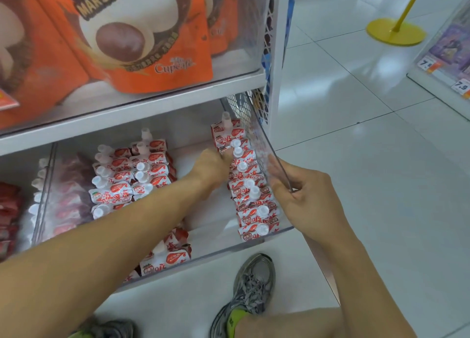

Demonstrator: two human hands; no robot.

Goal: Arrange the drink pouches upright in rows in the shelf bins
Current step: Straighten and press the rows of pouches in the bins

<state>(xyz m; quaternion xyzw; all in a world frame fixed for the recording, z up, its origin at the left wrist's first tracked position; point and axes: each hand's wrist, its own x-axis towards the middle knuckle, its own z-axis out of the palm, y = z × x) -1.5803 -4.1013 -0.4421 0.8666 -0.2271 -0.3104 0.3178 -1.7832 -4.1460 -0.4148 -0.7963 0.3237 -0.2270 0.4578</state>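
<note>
red-and-white pouches (248, 185), orange bags (142, 40), yellow stand (395, 31)

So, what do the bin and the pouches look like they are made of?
The bin: probably clear hard plastic, glossy; the pouches show through its walls. The pouches: seemingly flexible printed film, shiny, creased at the edges, with white caps that look like plastic.
</note>
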